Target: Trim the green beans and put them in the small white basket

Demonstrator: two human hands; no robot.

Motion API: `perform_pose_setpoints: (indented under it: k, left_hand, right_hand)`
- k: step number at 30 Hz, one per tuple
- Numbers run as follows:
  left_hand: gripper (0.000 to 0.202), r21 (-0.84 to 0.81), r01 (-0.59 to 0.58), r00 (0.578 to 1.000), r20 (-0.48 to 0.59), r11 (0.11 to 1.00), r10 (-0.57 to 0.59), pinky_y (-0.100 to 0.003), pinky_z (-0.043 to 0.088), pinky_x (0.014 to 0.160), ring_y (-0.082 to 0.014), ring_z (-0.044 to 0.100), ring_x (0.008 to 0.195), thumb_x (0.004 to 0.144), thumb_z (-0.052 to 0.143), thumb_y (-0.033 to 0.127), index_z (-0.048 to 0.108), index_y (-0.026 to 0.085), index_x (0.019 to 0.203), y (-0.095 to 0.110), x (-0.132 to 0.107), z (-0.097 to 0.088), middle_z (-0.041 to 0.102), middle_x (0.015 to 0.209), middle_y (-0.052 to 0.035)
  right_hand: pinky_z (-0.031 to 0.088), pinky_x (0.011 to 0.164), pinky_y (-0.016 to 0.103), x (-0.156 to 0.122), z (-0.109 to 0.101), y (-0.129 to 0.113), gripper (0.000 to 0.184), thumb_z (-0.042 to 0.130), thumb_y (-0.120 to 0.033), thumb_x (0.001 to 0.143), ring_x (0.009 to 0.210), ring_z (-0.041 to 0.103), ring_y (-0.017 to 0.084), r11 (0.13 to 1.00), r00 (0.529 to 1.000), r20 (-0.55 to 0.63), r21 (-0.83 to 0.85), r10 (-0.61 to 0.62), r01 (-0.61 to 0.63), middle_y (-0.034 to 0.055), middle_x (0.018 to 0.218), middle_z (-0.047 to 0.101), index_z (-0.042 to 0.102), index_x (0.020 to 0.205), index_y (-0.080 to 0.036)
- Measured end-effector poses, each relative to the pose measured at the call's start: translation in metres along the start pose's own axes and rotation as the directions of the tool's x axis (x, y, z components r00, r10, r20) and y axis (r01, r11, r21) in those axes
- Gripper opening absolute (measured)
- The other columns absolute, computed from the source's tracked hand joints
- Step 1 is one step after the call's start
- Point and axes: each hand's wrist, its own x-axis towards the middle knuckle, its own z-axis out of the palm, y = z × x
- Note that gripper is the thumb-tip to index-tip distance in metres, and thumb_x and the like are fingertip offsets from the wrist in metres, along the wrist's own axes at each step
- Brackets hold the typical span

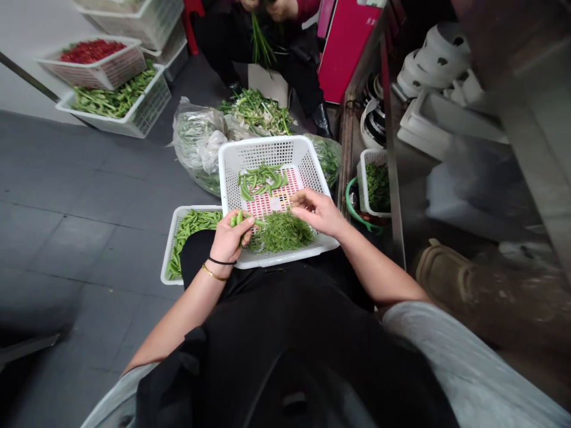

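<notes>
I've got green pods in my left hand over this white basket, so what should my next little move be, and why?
I'd probably bring your right hand over to pinch the tip of the pod sticking out of your left hand. That pod points toward your right hand, and the stringy green scraps lie close by to catch the trimming.

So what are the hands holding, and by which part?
The left hand grips green pods behind their protruding ends; whether the right hand holds anything cannot be told.
</notes>
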Motion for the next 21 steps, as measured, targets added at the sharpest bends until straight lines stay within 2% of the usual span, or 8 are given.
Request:
perform_pose_setpoints:
  k: [3,6,10,13,15,18,19,21]
  left_hand:
    - [0.026,0.118,-0.051,0.999,0.006,0.992,0.05,-0.015,0.026,0.032,-0.0046,0.039,0.034,0.067,0.075,0.029,0.056,0.015,0.076,0.0,0.0,0.001,0.049,0.046,0.0064]
    - [0.023,0.258,-0.103,0.995,0.023,0.961,0.1,-0.016,0.031,0.035,-0.0052,0.043,0.037,0.067,0.075,0.029,0.058,0.015,0.074,0.002,-0.003,-0.001,0.051,0.048,0.0057]
    - [0.022,0.449,-0.145,0.971,0.236,0.882,0.04,-0.017,0.04,0.043,-0.0062,0.049,0.044,0.062,0.078,0.025,0.059,0.015,0.068,0.005,-0.009,-0.003,0.058,0.056,0.0027]
    - [0.023,0.443,-0.1,0.943,0.328,0.891,-0.057,-0.018,0.04,0.042,-0.0074,0.05,0.043,0.065,0.076,0.028,0.06,0.015,0.072,0.002,-0.012,0.001,0.063,0.06,0.0003]
    - [0.023,0.384,-0.074,0.959,0.28,0.92,-0.039,-0.018,0.039,0.04,-0.0075,0.051,0.042,0.068,0.074,0.032,0.06,0.014,0.074,-0.001,-0.01,0.001,0.065,0.062,-0.0017]
    - [0.022,0.177,-0.104,0.994,0.041,0.979,0.098,-0.017,0.034,0.036,-0.0079,0.052,0.041,0.073,0.069,0.033,0.057,0.014,0.075,-0.001,0.0,-0.009,0.064,0.059,-0.0013]
    - [0.022,0.092,-0.126,0.99,-0.052,0.988,0.132,-0.017,0.032,0.034,-0.0082,0.052,0.04,0.074,0.068,0.032,0.056,0.015,0.074,-0.001,0.005,-0.016,0.062,0.057,-0.0007]
    - [0.021,-0.065,-0.13,0.982,-0.149,0.989,0.119,-0.017,0.031,0.032,-0.009,0.051,0.039,0.073,0.066,0.03,0.051,0.015,0.07,0.001,0.014,-0.03,0.061,0.055,-0.0002]
  right_hand:
    - [0.041,0.065,0.026,0.004,0.014,-0.002,0.032,0.054,-0.037,0.086,0.074,0.056,0.014,0.984,0.978,0.209,-0.165,-0.025,0.06,0.0064,0.096,0.061,0.055,0.111,-0.016]
    - [0.036,0.066,0.025,0.009,0.029,-0.002,0.025,0.044,-0.033,0.092,0.071,0.052,0.014,0.944,0.941,0.336,-0.298,-0.038,0.145,0.0038,0.079,0.06,0.06,0.085,-0.015]
    - [0.03,0.061,0.022,0.013,0.032,-0.001,0.033,0.041,-0.031,0.093,0.06,0.043,0.01,0.96,0.919,0.382,-0.209,-0.094,0.185,-0.0009,0.063,0.052,0.052,0.066,-0.016]
    - [0.029,0.06,0.021,0.014,0.032,-0.004,0.033,0.042,-0.031,0.092,0.059,0.043,0.009,0.974,0.909,0.399,-0.132,-0.118,0.185,-0.0015,0.063,0.051,0.052,0.065,-0.016]
    - [0.03,0.061,0.021,0.015,0.031,-0.003,0.033,0.041,-0.031,0.092,0.06,0.045,0.009,0.983,0.916,0.385,-0.087,-0.116,0.162,-0.0015,0.063,0.053,0.055,0.067,-0.015]
    - [0.033,0.062,0.021,0.015,0.024,0.007,0.034,0.039,-0.031,0.093,0.059,0.049,0.009,0.995,0.926,0.377,-0.072,-0.031,0.062,-0.0016,0.06,0.055,0.059,0.071,-0.015]
    - [0.034,0.062,0.021,0.016,0.021,0.014,0.034,0.04,-0.032,0.093,0.059,0.05,0.009,0.996,0.908,0.418,-0.092,0.025,0.015,-0.0013,0.06,0.056,0.061,0.072,-0.014]
    - [0.036,0.062,0.021,0.024,0.018,0.03,0.03,0.05,-0.039,0.087,0.061,0.054,0.011,0.975,0.817,0.551,-0.215,0.169,-0.057,0.0004,0.066,0.062,0.065,0.079,-0.015]
